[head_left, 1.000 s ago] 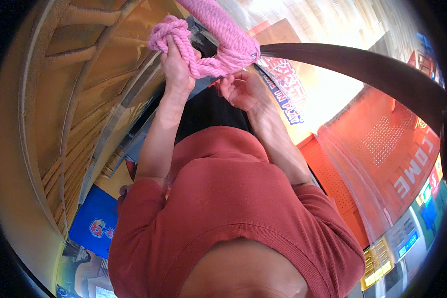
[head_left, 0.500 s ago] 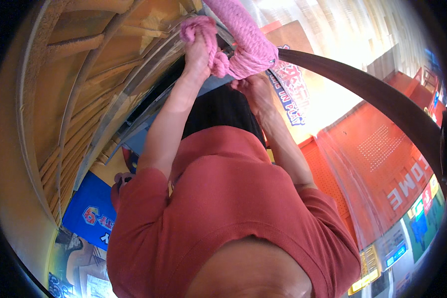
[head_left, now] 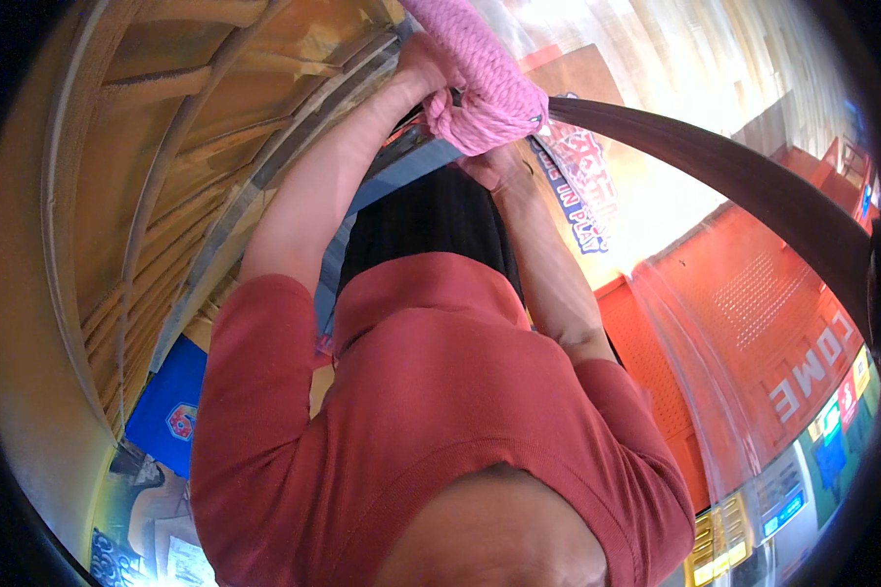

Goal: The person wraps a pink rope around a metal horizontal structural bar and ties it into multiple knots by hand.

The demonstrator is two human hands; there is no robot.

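A thick bar wound tightly with pink rope [head_left: 475,64] slants down from the top edge, ending in bulky coils at its lower end. Beside its upper left side is my left hand [head_left: 427,65], closed on the pink rope. Its fingertips and the loose bundle are hidden behind the bar. A loop of rope hangs just below that hand. My right hand [head_left: 491,168] is beneath the lower coils, its fingers curled in against the wrapped end and partly covered by it.
A dark curved strap or bar [head_left: 715,161] runs right from the wrapped end. Tan ribbed framework [head_left: 166,147] rises on the left. An orange perforated panel [head_left: 734,323] and a printed board [head_left: 582,186] lie to the right. A blue printed panel [head_left: 171,411] is at lower left.
My left hand has moved right and up with the pink rope bundle, which has gone behind the wrapped bar. My right hand stays under the coils, slightly lower.
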